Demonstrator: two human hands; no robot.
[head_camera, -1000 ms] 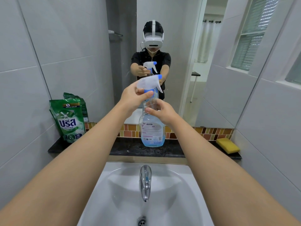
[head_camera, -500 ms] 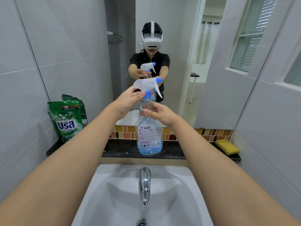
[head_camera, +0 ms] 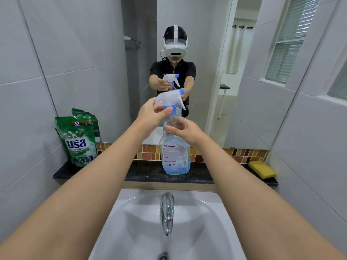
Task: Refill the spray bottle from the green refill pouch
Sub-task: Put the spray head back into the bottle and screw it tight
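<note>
A clear spray bottle (head_camera: 175,156) with a little blue liquid at its bottom stands on the dark ledge (head_camera: 142,174) behind the sink. Its white trigger head (head_camera: 169,98) has a blue nozzle and a blue collar. My left hand (head_camera: 152,115) grips the collar under the trigger head. My right hand (head_camera: 185,131) holds the bottle's neck, fingers curled round it. The green refill pouch (head_camera: 78,141) stands upright at the ledge's left end, against the wall, apart from both hands.
A white sink (head_camera: 131,231) with a chrome tap (head_camera: 167,212) lies below my arms. A yellow sponge (head_camera: 262,169) lies at the ledge's right end. A mirror (head_camera: 216,53) above the tile strip reflects a person and the bottle.
The trigger head has turned a little in my left hand, and my thumb now lies across the blue collar. The bottle stays on the ledge. The view has shifted slightly.
</note>
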